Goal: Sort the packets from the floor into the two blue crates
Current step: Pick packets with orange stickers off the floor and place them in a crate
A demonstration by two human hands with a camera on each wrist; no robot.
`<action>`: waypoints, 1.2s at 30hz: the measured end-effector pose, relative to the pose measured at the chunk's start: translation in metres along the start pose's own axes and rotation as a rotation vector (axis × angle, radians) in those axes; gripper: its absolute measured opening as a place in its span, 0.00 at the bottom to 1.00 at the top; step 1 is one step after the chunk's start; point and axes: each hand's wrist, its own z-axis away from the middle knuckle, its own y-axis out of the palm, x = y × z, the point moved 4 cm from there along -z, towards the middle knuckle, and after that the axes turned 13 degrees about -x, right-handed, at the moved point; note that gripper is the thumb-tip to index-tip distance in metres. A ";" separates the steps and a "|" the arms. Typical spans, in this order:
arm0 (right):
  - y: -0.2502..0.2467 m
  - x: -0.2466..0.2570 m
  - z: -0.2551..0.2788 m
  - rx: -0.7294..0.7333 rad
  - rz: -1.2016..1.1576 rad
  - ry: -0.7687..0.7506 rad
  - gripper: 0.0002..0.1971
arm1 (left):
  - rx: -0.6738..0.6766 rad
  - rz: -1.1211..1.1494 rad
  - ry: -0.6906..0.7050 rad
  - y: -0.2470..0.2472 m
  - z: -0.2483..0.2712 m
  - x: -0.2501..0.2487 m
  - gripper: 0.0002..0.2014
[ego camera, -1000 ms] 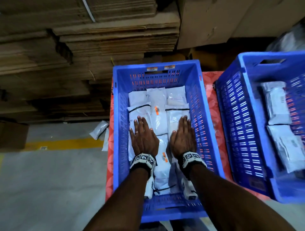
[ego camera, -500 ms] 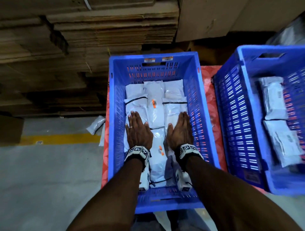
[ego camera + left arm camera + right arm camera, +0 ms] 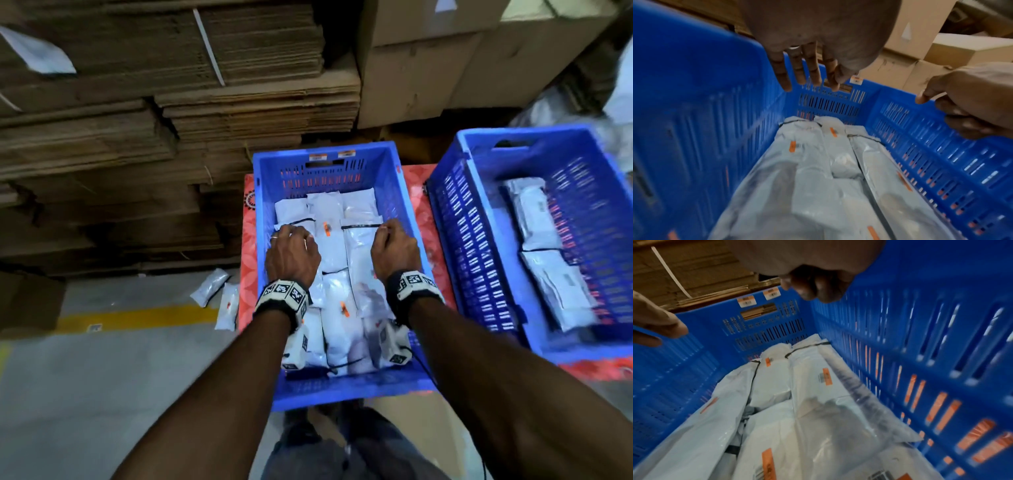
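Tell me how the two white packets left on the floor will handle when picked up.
The white packets on the floor look like thin glossy plastic mailers, so probably floppy and slippery. They lie flat and slightly puffed, so likely light, and unlikely to roll.

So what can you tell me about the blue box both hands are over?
The near blue crate looks like hard plastic, with slotted walls, a handle hole and two orange-and-white labels at its far end. It stands upright on a red patterned surface, packed with white packets. The left hand and right hand hover above, holding nothing.
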 end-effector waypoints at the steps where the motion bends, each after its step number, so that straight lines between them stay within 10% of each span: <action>1: -0.007 0.003 0.002 -0.030 -0.013 0.022 0.13 | 0.009 -0.005 0.021 -0.008 -0.003 -0.002 0.11; 17: -0.084 0.047 0.070 -0.249 0.096 0.095 0.25 | -0.141 0.034 0.149 -0.124 -0.005 0.052 0.07; 36: -0.009 0.222 0.223 0.049 -0.422 -0.415 0.08 | -0.126 -0.288 -0.324 -0.234 0.137 0.236 0.23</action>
